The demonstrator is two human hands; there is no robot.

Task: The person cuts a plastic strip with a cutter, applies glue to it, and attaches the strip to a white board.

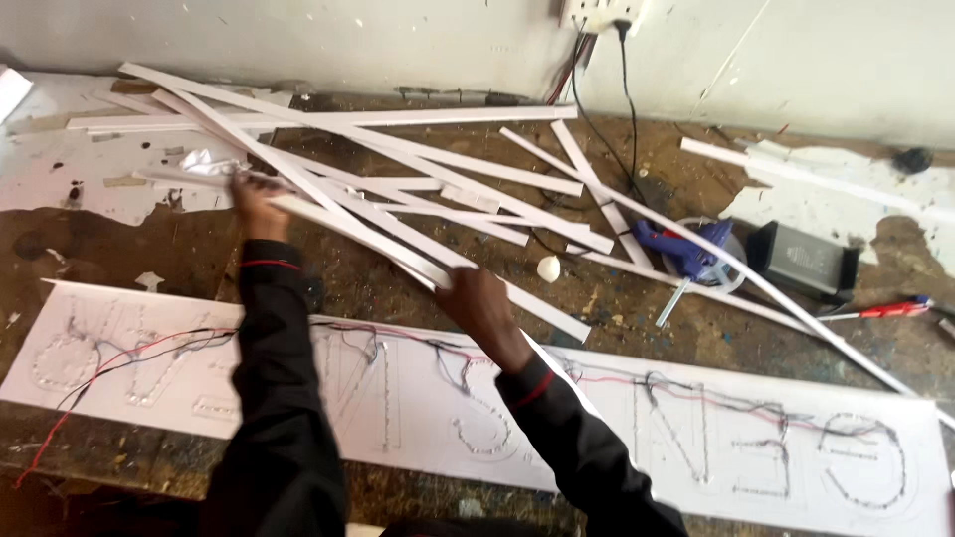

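My left hand (255, 204) is closed on the far end of a long white strip (348, 231) that runs diagonally across the workbench. My right hand (479, 303) grips the same strip further along, near the middle of the bench. Both arms wear dark sleeves with a red cuff line. The strip lies on top of a loose pile of several other white strips (418, 159). Below my arms lies a long white sign panel (617, 418) with letter outlines of small lights and thin red and dark wires.
A blue glue gun (676, 249) and a black box-shaped unit (804, 261) sit at the right. A red-handled tool (890, 310) lies near the right edge. Cables run up to a wall socket (602, 12). A small white ball (548, 267) rests mid-bench.
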